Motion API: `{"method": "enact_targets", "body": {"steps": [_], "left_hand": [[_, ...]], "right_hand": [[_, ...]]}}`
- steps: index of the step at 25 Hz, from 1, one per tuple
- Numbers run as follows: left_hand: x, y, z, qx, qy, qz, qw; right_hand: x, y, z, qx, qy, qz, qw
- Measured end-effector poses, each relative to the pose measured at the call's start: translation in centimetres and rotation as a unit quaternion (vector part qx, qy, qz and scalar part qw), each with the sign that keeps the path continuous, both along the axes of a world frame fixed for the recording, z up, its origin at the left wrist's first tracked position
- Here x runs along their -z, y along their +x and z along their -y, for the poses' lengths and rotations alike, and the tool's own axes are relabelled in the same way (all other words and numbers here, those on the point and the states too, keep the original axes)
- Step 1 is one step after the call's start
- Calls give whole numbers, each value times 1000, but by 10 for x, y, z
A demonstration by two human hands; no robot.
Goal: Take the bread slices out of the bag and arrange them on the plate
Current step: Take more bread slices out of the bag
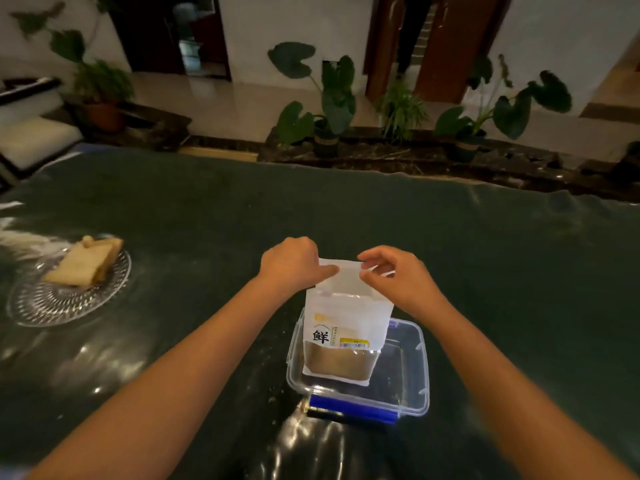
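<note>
A white bread bag with a black character on its label stands upright inside a clear plastic box. Brown bread shows through the bag's lower window. My left hand pinches the left side of the bag's top edge. My right hand pinches the right side of the same edge. A glass plate lies on the table at the left, with bread slices stacked on its far half.
The table has a dark, shiny plastic cover with a few crumbs near the box. The box has a blue clasp on its near side. Potted plants and a low stone ledge stand beyond the table's far edge.
</note>
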State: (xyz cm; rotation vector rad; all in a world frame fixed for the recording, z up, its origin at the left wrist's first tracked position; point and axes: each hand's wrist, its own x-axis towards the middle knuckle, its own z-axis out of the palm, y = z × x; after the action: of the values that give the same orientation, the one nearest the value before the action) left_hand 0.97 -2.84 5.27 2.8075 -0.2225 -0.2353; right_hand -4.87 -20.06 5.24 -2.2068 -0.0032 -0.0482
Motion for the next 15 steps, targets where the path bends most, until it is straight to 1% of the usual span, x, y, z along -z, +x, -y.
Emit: {"method": "enact_targets", "body": {"steps": [2,4,8,12,15], "left_hand": [[1,-3,4,-33,39,14,999],[5,-6,7,-59,57,15,997],[15,-9,20,-82,57,0,995],[20,-4,24,-80,39,-11,996],[23,-8,5,-103,-14,1,995]], "right_hand": [[4,7,8,-50,-31,13,998],[8,12,14,-109,-90,30,990],[18,19,24,-219,-258,37,940],[22,13,38,-274,-315,26,908],[22,-4,56,-291,-342,47,892]]}}
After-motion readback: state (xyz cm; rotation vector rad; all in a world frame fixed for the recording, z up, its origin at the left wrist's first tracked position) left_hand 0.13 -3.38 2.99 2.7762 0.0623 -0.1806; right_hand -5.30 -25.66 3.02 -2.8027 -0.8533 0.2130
